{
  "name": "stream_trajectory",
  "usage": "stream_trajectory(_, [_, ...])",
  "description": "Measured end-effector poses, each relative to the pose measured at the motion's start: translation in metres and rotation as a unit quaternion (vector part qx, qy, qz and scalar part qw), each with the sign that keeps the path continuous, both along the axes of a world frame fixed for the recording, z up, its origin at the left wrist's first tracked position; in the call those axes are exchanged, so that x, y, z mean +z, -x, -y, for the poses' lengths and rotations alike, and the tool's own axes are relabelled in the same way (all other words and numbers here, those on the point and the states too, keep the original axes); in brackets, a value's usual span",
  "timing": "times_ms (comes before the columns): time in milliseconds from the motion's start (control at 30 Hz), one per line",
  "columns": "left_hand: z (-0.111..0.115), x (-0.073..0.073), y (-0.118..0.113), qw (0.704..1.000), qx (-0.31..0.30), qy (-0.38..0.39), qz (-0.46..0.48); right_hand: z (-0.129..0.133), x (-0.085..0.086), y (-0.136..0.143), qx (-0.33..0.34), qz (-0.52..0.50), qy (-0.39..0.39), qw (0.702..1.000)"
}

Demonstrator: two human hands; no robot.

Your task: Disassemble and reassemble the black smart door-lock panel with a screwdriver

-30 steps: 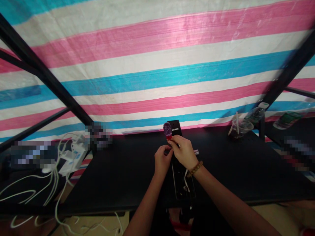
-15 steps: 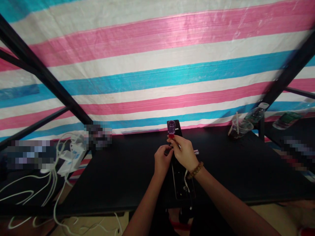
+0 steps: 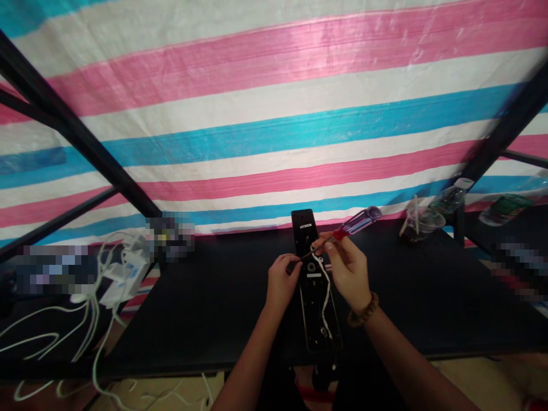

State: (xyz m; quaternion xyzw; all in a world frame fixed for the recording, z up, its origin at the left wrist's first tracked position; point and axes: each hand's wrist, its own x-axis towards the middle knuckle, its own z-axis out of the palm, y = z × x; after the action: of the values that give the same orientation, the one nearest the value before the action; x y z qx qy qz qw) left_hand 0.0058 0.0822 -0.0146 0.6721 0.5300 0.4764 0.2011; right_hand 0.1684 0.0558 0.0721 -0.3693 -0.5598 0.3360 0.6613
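My right hand point(image 3: 349, 268) grips a screwdriver point(image 3: 357, 221) by its shaft near the red collar. Its clear purple handle leans up to the right, and the thin shaft runs down-left to the fingertips of my left hand point(image 3: 283, 281). Those left fingers are pinched together at the tip; anything small between them is too hidden to name. Under both hands lies a long black panel point(image 3: 311, 291), its length running away from me, with a white cable point(image 3: 326, 297) along it and small round fittings and labels on its face.
The black table point(image 3: 205, 302) carries a plastic cup with a straw point(image 3: 422, 221) and a clear bottle point(image 3: 449, 197) at the right back. White cables point(image 3: 92, 319) tangle at the left. Behind stands a striped tarp point(image 3: 274, 137), with dark metal posts point(image 3: 92, 142) at the sides.
The screwdriver has swung from pointing away from me to leaning right, its tip now at my left fingers. My right hand has shifted right, uncovering more of the panel and cable.
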Motion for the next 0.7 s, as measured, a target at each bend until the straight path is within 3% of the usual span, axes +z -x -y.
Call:
stream_trajectory(233, [0.019, 0.002, 0.001, 0.999, -0.009, -0.041, 0.008, 0.000, -0.006, -0.002, -0.001, -0.056, 0.034, 0.998])
stream_trajectory(467, [0.035, 0.001, 0.007, 0.999, -0.018, -0.029, 0.009, 0.002, -0.017, 0.000, 0.023, -0.085, 0.070, 0.994])
stream_trajectory(700, [0.047, -0.014, 0.038, 0.998, -0.045, 0.003, -0.042, 0.007, -0.037, -0.010, 0.029, -0.164, 0.124, 0.978])
